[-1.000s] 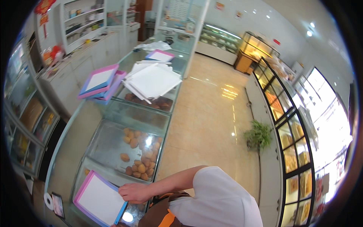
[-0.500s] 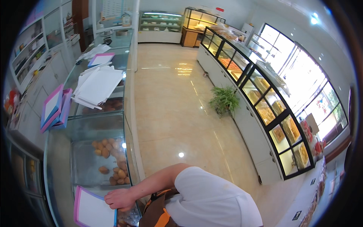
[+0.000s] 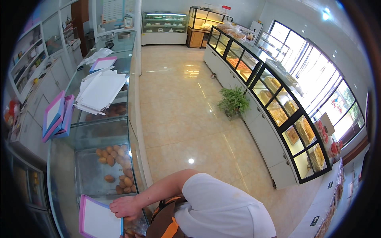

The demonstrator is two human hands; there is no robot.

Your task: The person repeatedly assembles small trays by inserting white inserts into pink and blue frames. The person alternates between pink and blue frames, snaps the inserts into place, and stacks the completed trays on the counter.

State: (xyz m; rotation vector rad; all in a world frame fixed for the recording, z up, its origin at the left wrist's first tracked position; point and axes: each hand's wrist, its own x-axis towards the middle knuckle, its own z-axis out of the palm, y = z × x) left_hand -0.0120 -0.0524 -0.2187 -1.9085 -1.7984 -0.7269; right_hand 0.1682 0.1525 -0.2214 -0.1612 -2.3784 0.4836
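By the counter's [image 3: 61, 174] edge, the right hand [image 3: 126, 206] touches a probably light, stiff box [image 3: 101, 218] (I can't tell if gripping), best held rim-side.

The shallow pink-and-blue box [image 3: 97, 220] looked like smooth card, its white inside matt. The 2 stacked boxes [image 3: 57, 113] appeared to share that card finish, and the white sheets [image 3: 101, 90] seemed flat, matt card or paper. The counter [image 3: 93, 135] had clear, glossy glass panels; the tray [image 3: 88, 168] inside looked like dull grey metal. The floor [image 3: 170, 115] was polished and shiny. Soft, matt cloth made up the white sleeve [image 3: 218, 198] and brown apron [image 3: 162, 226]. The cabinet [image 3: 196, 39] looked like wood.
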